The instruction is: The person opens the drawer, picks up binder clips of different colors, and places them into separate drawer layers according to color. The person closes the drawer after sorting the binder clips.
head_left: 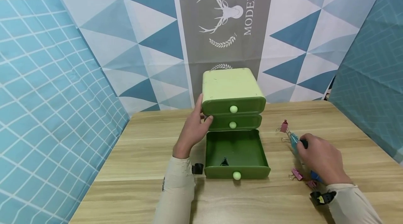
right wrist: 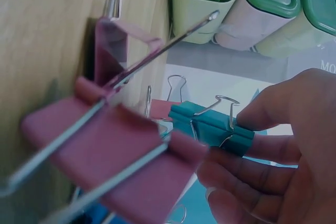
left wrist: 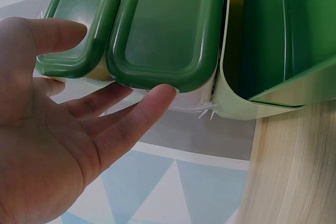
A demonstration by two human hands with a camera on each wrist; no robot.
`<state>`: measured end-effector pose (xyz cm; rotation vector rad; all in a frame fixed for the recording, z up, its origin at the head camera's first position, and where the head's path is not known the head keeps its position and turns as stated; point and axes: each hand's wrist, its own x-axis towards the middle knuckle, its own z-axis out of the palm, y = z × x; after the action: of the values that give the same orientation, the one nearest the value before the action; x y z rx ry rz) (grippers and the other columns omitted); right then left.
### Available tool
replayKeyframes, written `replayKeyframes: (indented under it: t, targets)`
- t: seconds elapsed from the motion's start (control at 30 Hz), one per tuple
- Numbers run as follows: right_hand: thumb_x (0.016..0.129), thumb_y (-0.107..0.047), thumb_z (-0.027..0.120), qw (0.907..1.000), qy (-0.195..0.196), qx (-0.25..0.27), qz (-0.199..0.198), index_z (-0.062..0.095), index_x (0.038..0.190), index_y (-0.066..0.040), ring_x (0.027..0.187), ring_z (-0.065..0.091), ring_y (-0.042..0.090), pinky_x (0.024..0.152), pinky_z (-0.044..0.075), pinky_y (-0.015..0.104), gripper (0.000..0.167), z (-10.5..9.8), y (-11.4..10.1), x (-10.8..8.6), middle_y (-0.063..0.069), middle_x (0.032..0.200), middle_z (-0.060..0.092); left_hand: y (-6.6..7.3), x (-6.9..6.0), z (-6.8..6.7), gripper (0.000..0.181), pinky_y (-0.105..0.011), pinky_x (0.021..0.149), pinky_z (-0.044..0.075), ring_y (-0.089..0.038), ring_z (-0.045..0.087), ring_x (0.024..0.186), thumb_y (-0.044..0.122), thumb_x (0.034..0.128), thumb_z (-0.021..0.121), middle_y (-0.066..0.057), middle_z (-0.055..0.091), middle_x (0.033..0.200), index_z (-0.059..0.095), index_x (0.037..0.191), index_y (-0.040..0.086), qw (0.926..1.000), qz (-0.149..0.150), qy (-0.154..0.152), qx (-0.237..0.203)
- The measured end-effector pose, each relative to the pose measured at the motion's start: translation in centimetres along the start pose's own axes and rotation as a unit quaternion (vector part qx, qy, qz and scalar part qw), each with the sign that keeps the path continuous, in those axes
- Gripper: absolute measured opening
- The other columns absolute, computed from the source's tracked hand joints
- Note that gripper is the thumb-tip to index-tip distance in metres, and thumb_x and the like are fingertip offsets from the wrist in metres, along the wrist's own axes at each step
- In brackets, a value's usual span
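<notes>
A green drawer unit (head_left: 233, 84) stands with its bottom drawer (head_left: 233, 147) pulled out; a dark binder clip (head_left: 224, 162) lies in that drawer. My left hand (head_left: 193, 129) touches the unit's left side near the upper two drawers, fingers fairly straight, as the left wrist view (left wrist: 68, 114) also shows. At the right, my right hand (head_left: 321, 157) is over a cluster of clips. In the right wrist view, my right hand (right wrist: 283, 166) pinches a teal binder clip (right wrist: 212, 127) between thumb and fingers.
Pink clips (head_left: 296, 174) and a blue clip (head_left: 316, 176) lie on the wooden table (head_left: 151, 192) by the right hand. A red-pink clip (head_left: 284, 126) is farther back. Patterned cloth (head_left: 151, 35) hangs behind the table.
</notes>
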<state>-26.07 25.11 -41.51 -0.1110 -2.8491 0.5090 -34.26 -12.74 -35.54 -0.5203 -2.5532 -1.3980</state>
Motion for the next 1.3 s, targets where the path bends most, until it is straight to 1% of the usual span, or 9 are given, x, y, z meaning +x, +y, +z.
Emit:
replayKeyframes:
  t: [0.13, 0.33, 0.5, 0.67, 0.8, 0.9, 1.03, 1.13, 1.3]
  targets:
    - [0.097, -0.025, 0.059, 0.9998, 0.017, 0.004, -0.011, 0.065, 0.115, 0.003, 0.056, 0.049, 0.020, 0.041, 0.036, 0.034, 0.034, 0.2, -0.4, 0.0, 0.020, 0.090, 0.068, -0.1, -0.1, 0.0, 0.083, -0.050, 0.092, 0.051, -0.030, 0.055, 0.127, 0.025, 0.1018, 0.058, -0.005, 0.048, 0.149, 0.001, 0.157, 0.049, 1.0000, -0.002, 0.002, -0.002]
    - [0.095, -0.024, 0.061, 0.9983, 0.051, -0.001, -0.028, 0.067, 0.113, 0.003, 0.057, 0.051, 0.019, 0.042, 0.037, 0.033, 0.033, 0.3, -0.8, -0.2, 0.021, 0.091, 0.069, -0.2, -0.1, 0.3, 0.083, -0.048, 0.090, 0.053, -0.029, 0.057, 0.125, 0.025, 0.1019, 0.057, -0.005, 0.049, 0.148, 0.001, 0.158, 0.047, 1.0000, 0.006, 0.002, 0.004]
    - [0.095, -0.023, 0.060, 0.9964, 0.071, 0.000, -0.045, 0.067, 0.113, 0.004, 0.055, 0.050, 0.018, 0.042, 0.038, 0.032, 0.033, 0.3, -1.4, -0.3, 0.022, 0.089, 0.069, -0.1, 0.0, 0.4, 0.083, -0.048, 0.089, 0.053, -0.027, 0.057, 0.124, 0.027, 0.1015, 0.058, -0.002, 0.047, 0.150, 0.000, 0.157, 0.050, 1.0000, 0.004, 0.005, 0.006]
    - [0.094, -0.023, 0.063, 0.9951, 0.082, 0.006, -0.055, 0.068, 0.113, 0.003, 0.064, 0.057, 0.025, 0.050, 0.046, 0.043, 0.032, 0.4, -1.8, -0.4, 0.024, 0.092, 0.069, -0.2, 0.1, 0.4, 0.083, -0.047, 0.088, 0.053, -0.027, 0.057, 0.124, 0.027, 0.1013, 0.058, 0.000, 0.046, 0.151, 0.000, 0.156, 0.052, 1.0000, 0.005, 0.004, -0.001]
    - [0.095, -0.024, 0.064, 0.9946, 0.081, 0.021, -0.062, 0.070, 0.114, 0.000, 0.070, 0.061, 0.028, 0.057, 0.049, 0.050, 0.031, 0.5, -2.3, -0.6, 0.020, 0.093, 0.070, -0.1, 0.2, 0.5, 0.082, -0.046, 0.088, 0.054, -0.027, 0.058, 0.122, 0.025, 0.1015, 0.058, 0.001, 0.045, 0.152, 0.003, 0.160, 0.045, 1.0000, 0.009, 0.003, -0.002]
    - [0.096, -0.025, 0.064, 0.9941, 0.080, 0.032, -0.067, 0.070, 0.115, -0.001, 0.067, 0.059, 0.024, 0.053, 0.048, 0.044, 0.031, 0.5, -2.7, -0.8, 0.016, 0.090, 0.070, -0.1, 0.1, 0.4, 0.082, -0.046, 0.087, 0.054, -0.027, 0.058, 0.121, 0.024, 0.1016, 0.058, 0.000, 0.045, 0.152, 0.004, 0.161, 0.040, 0.9999, 0.012, 0.003, 0.000]
    - [0.097, -0.024, 0.063, 0.9934, 0.081, 0.040, -0.071, 0.070, 0.116, -0.001, 0.061, 0.053, 0.018, 0.049, 0.041, 0.035, 0.031, 0.6, -3.1, -0.8, 0.011, 0.084, 0.069, 0.0, 0.1, 0.3, 0.082, -0.046, 0.087, 0.053, -0.027, 0.058, 0.122, 0.025, 0.1018, 0.058, -0.001, 0.046, 0.151, 0.003, 0.159, 0.046, 1.0000, 0.008, 0.004, -0.002]
    - [0.097, -0.023, 0.063, 0.9932, 0.081, 0.045, -0.071, 0.070, 0.117, -0.001, 0.060, 0.051, 0.017, 0.050, 0.039, 0.033, 0.031, 0.6, -3.3, -0.7, 0.009, 0.083, 0.069, 0.0, 0.1, 0.2, 0.083, -0.046, 0.087, 0.054, -0.027, 0.057, 0.122, 0.026, 0.1018, 0.057, -0.001, 0.047, 0.150, 0.001, 0.157, 0.050, 1.0000, 0.002, 0.004, -0.001]
    - [0.098, -0.022, 0.063, 0.9920, 0.084, 0.058, -0.074, 0.069, 0.118, 0.000, 0.062, 0.054, 0.017, 0.052, 0.040, 0.032, 0.030, 0.8, -3.4, -0.6, 0.011, 0.085, 0.070, -0.1, 0.1, 0.1, 0.083, -0.047, 0.086, 0.054, -0.027, 0.058, 0.122, 0.025, 0.1013, 0.058, -0.004, 0.049, 0.148, 0.003, 0.160, 0.044, 1.0000, 0.000, 0.007, 0.003]
